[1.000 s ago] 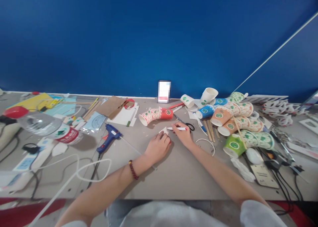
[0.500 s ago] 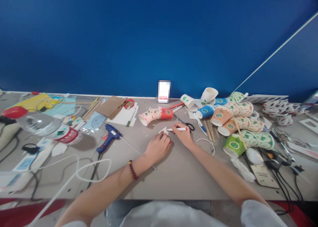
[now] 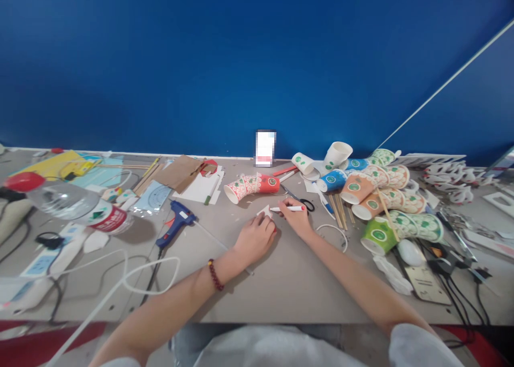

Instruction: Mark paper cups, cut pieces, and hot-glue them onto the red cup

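In the middle of the table my right hand (image 3: pixel 295 217) grips a white marker (image 3: pixel 292 208) with a red end, its tip pointing left. The tip is at the edge of a small white piece (image 3: pixel 265 212) that looks like paper or card. My left hand (image 3: pixel 257 234), fingers bent, presses that piece down, and much of it is hidden under the fingers. A speck of red shows by the left fingertips, too small to name. Just beyond both hands lies a row of joined red and patterned paper cups (image 3: pixel 252 186). Scissors (image 3: pixel 307 204) rest behind my right hand.
A blue glue gun (image 3: pixel 175 225) lies left, near a large plastic bottle (image 3: pixel 80 204) and a power strip (image 3: pixel 52 260). On the right are joined paper cups (image 3: pixel 379 236), wooden sticks (image 3: pixel 339 211) and black cables (image 3: pixel 450 270). A phone (image 3: pixel 265 147) stands against the blue wall.
The marker has shifted very slightly to the right with my right hand. My left hand and the white piece stay where they were.
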Demonstrator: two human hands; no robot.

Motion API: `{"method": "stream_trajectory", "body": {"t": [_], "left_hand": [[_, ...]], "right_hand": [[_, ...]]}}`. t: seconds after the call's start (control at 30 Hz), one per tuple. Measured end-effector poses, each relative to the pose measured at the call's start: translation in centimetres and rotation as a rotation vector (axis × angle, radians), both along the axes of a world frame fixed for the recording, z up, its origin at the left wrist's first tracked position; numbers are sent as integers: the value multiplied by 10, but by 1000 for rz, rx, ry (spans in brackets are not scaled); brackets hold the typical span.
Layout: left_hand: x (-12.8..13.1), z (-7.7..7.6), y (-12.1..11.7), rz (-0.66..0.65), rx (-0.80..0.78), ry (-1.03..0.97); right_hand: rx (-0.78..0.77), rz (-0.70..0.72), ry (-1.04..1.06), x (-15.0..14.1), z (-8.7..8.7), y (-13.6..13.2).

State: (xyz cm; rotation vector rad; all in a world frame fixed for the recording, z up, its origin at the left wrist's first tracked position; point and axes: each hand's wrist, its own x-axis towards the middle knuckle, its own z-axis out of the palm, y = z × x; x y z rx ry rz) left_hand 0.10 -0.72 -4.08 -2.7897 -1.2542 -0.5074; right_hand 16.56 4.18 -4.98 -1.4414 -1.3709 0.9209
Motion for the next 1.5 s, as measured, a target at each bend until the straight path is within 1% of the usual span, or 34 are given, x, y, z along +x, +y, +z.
{"method": "stream_trajectory", "body": {"t": [0.13,0.33,0.5,0.67,0.87,1.17,1.5], "left_hand": [[0,0,0,-4,6,18],[0,-1,0,-3,32,42],[0,-1,0,-10,28,28],[0,-1,0,-13,9,14],[0,-4,0,7,31,31],[-2,-8,3,32,82,13],[-2,-12,4,19,87,-12]], "right_hand": [[12,9,-51,-1,1,0],[29,19,-62,-2,3,-1],[26,11,-53,0,0,0],[10,-12,-2,1,-2,0],[2,-12,39,1,-2,1],[51,-5,20,2,-6,2],[66,7,-29,1,-3,1]]}}
